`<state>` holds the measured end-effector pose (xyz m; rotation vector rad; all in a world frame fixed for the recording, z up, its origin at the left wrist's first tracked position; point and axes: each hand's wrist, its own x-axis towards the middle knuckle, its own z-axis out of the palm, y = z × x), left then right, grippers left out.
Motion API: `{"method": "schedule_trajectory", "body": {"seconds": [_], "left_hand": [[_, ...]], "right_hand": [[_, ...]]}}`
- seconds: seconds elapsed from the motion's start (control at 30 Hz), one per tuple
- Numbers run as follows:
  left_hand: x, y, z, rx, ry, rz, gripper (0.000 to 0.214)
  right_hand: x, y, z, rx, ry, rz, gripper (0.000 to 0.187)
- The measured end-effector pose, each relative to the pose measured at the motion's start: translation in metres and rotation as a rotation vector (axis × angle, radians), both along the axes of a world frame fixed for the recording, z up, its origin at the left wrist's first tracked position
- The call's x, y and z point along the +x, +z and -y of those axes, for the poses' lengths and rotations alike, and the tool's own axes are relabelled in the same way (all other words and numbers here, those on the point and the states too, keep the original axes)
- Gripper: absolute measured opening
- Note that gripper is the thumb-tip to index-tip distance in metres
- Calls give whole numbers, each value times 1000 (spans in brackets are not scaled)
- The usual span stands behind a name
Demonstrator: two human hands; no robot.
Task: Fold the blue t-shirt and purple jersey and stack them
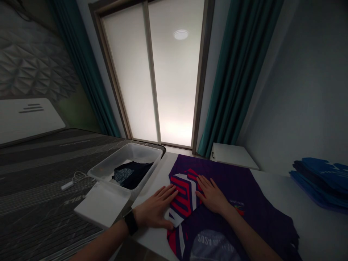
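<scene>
From the head camera feed I record a purple sports jersey (231,181) lying on the white bench (274,177), directly beneath and between both hands. One red-and-white striped section has been turned over into a folded panel (185,195), which sits between the hands. The rest of the garment remains spread flat: purple fabric extends ahead of the hands and out past the right hand, and a pale round print (213,246) lies nearer the camera, below the right forearm. On the pictures, the garment is partly folded, with much of it lying open. Both hands are open, palms down and fingers spread, and neither is gripping. The left hand (154,210), with a black wristwatch (131,222) on the wrist, presses its fingers onto the panel's near side. The right hand (212,195) rests with its fingertips on the panel's far side and its palm on the purple fabric. Both forearms reach forward from the bottom of the frame. Beyond the left hand, a translucent plastic box (125,156) holds a dark folded garment (133,174), with a white lid (102,204) leaning against it and a mattress (40,159) underneath. Well past the right hand, a stack of blue folded garments (320,181) sits on the bench.
</scene>
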<state>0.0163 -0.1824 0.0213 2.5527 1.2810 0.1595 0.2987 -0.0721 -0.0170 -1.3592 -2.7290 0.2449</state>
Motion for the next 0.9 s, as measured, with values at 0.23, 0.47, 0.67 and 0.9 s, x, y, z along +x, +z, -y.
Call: {"method": "schedule_trajectory", "body": {"seconds": [0.23,0.47,0.67,0.9], "left_hand": [[3,-4,-30,126,252,0,64],[5,-25,-49,220,360,-8,56],[1,-34,-49,242,390,33,58],[5,-22,-88,181,411,49,54]], "right_hand": [[0,7,4,5,23,-31,66],[3,1,3,-16,26,-9,66],[4,1,4,-7,19,-44,66],[2,4,6,-22,11,-42,65]]}}
